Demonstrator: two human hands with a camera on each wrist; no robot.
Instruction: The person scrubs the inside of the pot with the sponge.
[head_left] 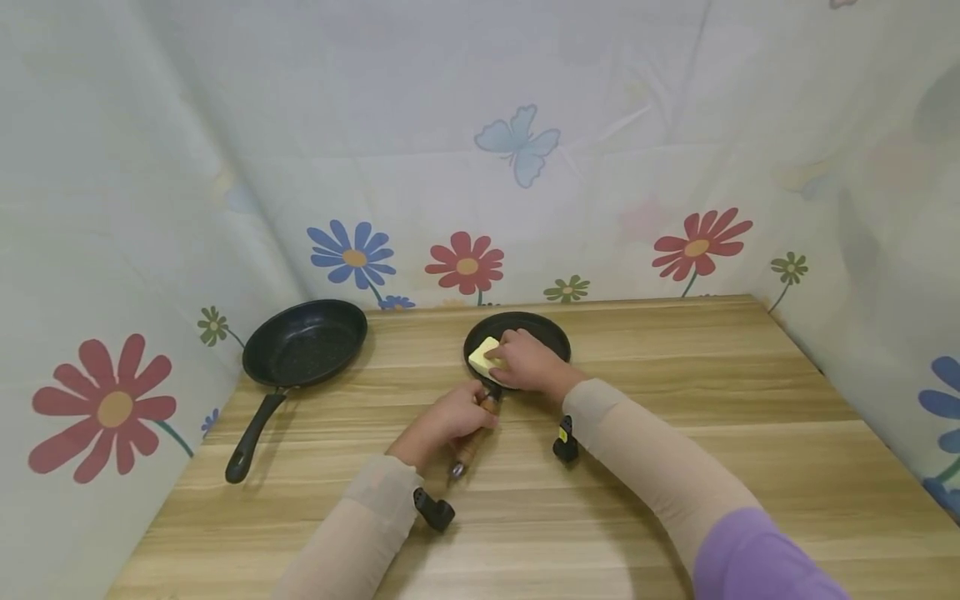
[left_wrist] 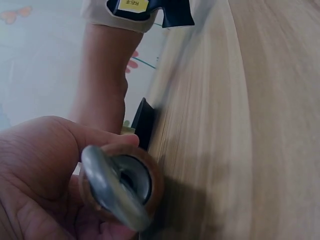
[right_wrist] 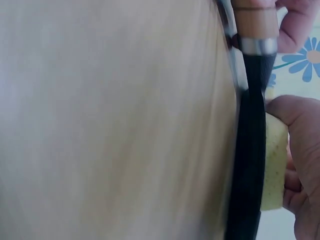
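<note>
A small black frying pan (head_left: pixel 551 332) lies near the back of the table, its wooden handle (head_left: pixel 472 446) pointing toward me. My left hand (head_left: pixel 454 412) grips that handle; the left wrist view shows the metal hanging ring (left_wrist: pixel 115 187) at its end. Inside the pan, my right hand (head_left: pixel 528 362) holds a pale yellow sponge (head_left: pixel 482 357) with fingers bent over it. Seen from the right wrist, the sponge (right_wrist: pixel 274 162) sits against the pan's inner face, thumb at one end and fingers at the other.
To the left stands a larger black frying pan (head_left: pixel 307 342) with a black handle (head_left: pixel 255 437) toward me. The wooden table (head_left: pixel 675 417) meets a flower-printed cloth (head_left: pixel 600 208) at the back and sides. A black wrist camera is strapped to each forearm.
</note>
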